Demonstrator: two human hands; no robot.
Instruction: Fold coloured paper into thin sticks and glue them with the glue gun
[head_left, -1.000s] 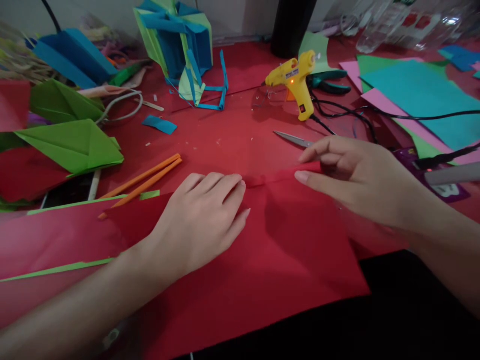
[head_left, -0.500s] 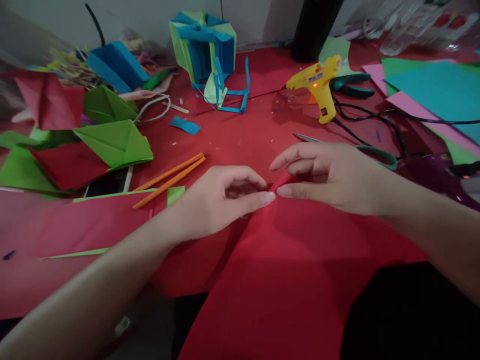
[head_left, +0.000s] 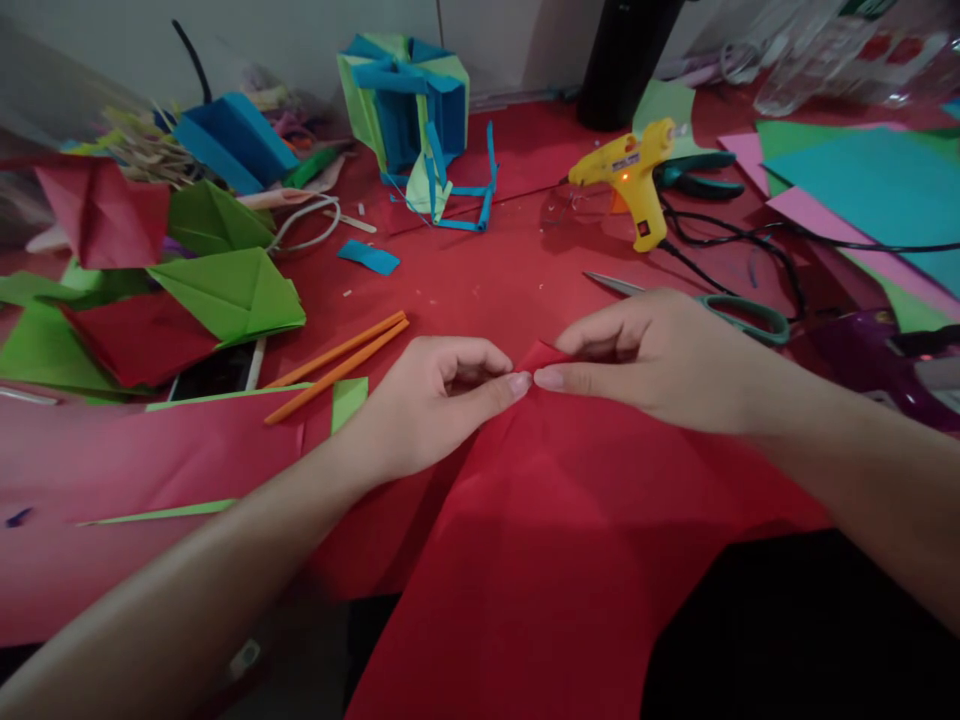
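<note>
Busy red bench (head_left: 487, 255), pale wall (head_left: 525, 40) behind: orange sticks (head_left: 337, 370) near the left hand (head_left: 450, 400), scissors (head_left: 615, 284) partly behind the right hand (head_left: 652, 365). Both pinch the red sheet (head_left: 555, 560) at its upper end; its long axis runs toward the person, past the bench's near edge, while bench stretches beyond to the glue gun (head_left: 641, 195).

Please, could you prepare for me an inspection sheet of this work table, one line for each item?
Surface: red table, with a blue scrap on it.
Job's things: red sheet, reaching past the near edge.
Clutter: orange sticks, partly hidden scissors, pliers, glue gun with its light on.
Hands: left hand and right hand both pinch the red sheet, thumb tips close together.
Cables: black cable at right; its ends cannot be traced.
Surroundings: wall behind; bottles far right.
</note>
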